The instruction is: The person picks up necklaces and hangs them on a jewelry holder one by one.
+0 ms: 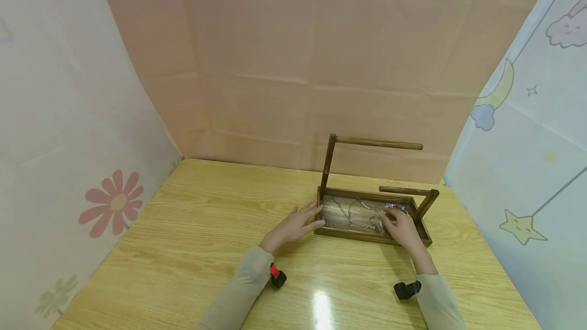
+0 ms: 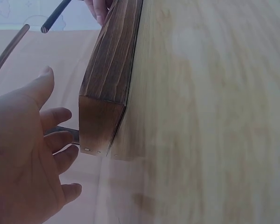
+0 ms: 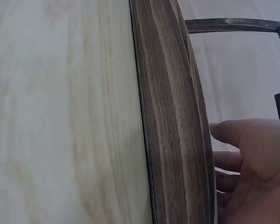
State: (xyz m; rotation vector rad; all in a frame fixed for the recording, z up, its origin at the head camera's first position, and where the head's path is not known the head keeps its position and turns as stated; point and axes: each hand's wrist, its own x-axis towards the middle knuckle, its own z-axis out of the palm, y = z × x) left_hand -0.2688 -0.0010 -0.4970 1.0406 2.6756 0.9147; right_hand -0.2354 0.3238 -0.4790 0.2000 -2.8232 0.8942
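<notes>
A long dark wooden tray (image 1: 357, 235) with raised wooden bars stands on the table. Inside it, thin beaded chains (image 1: 349, 215) lie spread over the bottom, and a bunch of colourful beads (image 1: 395, 207) sits toward the right end. My left hand (image 1: 298, 224) is at the tray's left end, fingers spread and loosely bent; the left wrist view shows the hand (image 2: 32, 149) beside the end wall (image 2: 100, 123). My right hand (image 1: 400, 227) reaches over the front wall, fingertips down at a chain near the beads. Whether they pinch it I cannot tell; the front wall (image 3: 177, 116) partly hides those fingers.
A tall wooden post with a long bar (image 1: 378, 142) rises at the tray's left end, and a lower bar (image 1: 405, 190) on a slanted post at the right. The wooden table (image 1: 206, 218) meets a hanging cloth (image 1: 257, 90) behind the tray, with printed cloths on both sides.
</notes>
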